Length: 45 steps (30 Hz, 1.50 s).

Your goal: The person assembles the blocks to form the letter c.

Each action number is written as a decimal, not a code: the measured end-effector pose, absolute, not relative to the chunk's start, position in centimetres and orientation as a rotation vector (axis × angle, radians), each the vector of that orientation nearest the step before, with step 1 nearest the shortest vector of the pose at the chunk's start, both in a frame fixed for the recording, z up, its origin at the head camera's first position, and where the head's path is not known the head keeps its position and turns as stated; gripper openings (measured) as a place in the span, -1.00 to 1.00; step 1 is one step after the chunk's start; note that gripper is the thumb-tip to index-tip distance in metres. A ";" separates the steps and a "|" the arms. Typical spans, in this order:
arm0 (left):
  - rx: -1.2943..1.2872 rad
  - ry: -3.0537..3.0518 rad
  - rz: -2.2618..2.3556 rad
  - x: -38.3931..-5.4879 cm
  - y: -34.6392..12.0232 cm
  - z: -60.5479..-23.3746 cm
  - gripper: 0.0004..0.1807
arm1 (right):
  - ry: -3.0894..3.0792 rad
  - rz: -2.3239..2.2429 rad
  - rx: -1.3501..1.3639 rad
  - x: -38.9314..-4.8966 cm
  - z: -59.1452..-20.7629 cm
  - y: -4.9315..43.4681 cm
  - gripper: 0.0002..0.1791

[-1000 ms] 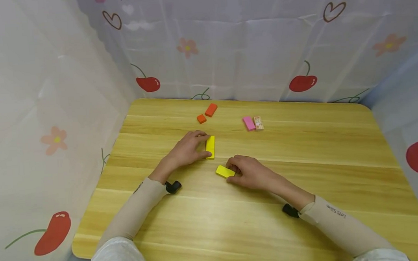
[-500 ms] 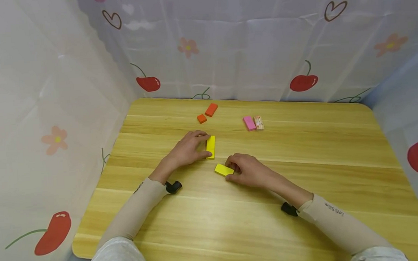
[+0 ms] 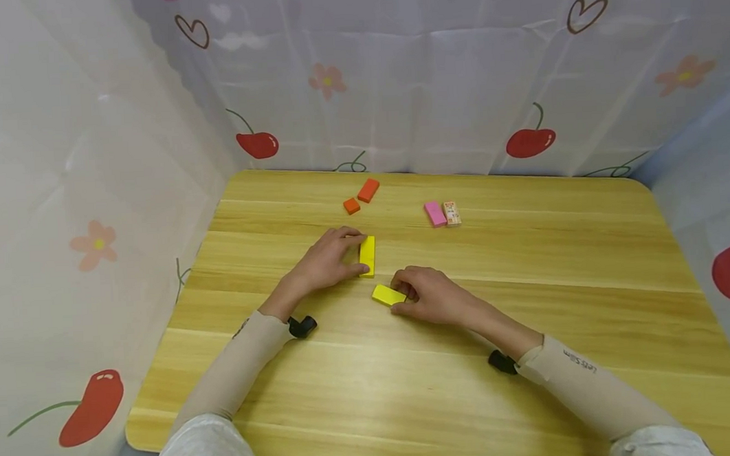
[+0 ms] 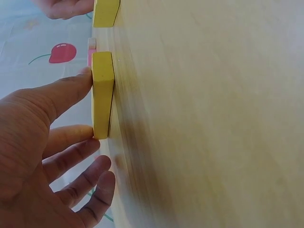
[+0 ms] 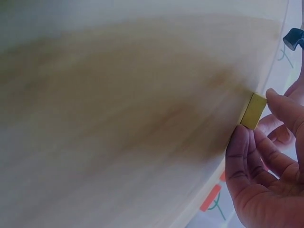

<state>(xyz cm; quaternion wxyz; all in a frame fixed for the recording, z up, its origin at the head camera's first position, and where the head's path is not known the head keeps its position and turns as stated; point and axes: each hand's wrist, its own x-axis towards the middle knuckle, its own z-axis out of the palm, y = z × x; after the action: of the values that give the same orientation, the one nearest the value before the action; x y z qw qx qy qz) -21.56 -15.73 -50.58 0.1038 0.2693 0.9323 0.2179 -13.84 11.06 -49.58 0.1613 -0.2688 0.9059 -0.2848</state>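
Observation:
In the head view my left hand (image 3: pixel 326 261) spans a long yellow block (image 3: pixel 369 254) on the table, thumb at the near end and index finger at the far end. The left wrist view shows that yellow block (image 4: pixel 102 95) between thumb and index, the other fingers loosely bent below. Nearer to me and to the right, my right hand (image 3: pixel 437 296) pinches a second yellow block (image 3: pixel 386 295) by its right end, between thumb and fingers. Its left end points toward the first block, with a gap between them. In the right wrist view, the second yellow block (image 5: pixel 253 111) is partly covered by fingers.
Beyond the left hand lie a longer orange block (image 3: pixel 368 190) and a small orange block (image 3: pixel 351 206). To their right a pink block (image 3: pixel 435 214) lies beside a pale patterned block (image 3: pixel 452 213). The wooden table (image 3: pixel 558 245) meets a printed curtain (image 3: pixel 426 101) at its far edge.
My right hand has shifted slightly left and away from me with its yellow block, toward the other one. My left hand and its block look still.

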 end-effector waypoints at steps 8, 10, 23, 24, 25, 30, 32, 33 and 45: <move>0.793 2.743 0.638 -21.5 -16.0 -50.4 -0.20 | 2.591 -0.816 -0.788 -14.0 -49.3 10.4 -0.66; 0.797 2.739 0.645 -21.5 -15.9 -50.3 -0.19 | 2.592 -0.818 -0.798 -14.1 -49.3 10.2 -0.66; 0.812 2.758 0.640 -21.3 -15.8 -50.6 -0.20 | 2.599 -0.831 -0.798 -14.1 -49.4 9.5 -0.64; 0.812 2.756 0.638 -21.3 -15.8 -50.6 -0.20 | 2.600 -0.829 -0.797 -14.1 -49.5 9.5 -0.64; 0.811 2.754 0.637 -21.2 -15.8 -50.6 -0.20 | 2.601 -0.827 -0.796 -14.1 -49.5 9.5 -0.63; 0.820 2.744 0.640 -21.2 -15.8 -50.4 -0.20 | 2.605 -0.818 -0.774 -14.1 -49.6 9.3 -0.60; 0.821 2.742 0.640 -21.2 -15.8 -50.4 -0.20 | 2.599 -0.816 -0.765 -14.1 -49.6 9.2 -0.59; 0.821 2.741 0.639 -21.1 -15.8 -50.4 -0.20 | 2.596 -0.815 -0.762 -14.1 -49.7 9.2 -0.59; 0.835 2.752 0.635 -21.1 -16.0 -50.6 -0.20 | 2.596 -0.807 -0.767 -13.8 -49.8 9.2 -0.58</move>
<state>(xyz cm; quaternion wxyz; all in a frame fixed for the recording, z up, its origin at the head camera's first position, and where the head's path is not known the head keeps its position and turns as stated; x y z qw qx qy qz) -21.12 -15.95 -50.64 0.0983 0.2821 0.9299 0.2145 -13.83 9.19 -49.78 0.1578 -0.2681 0.9075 -0.2821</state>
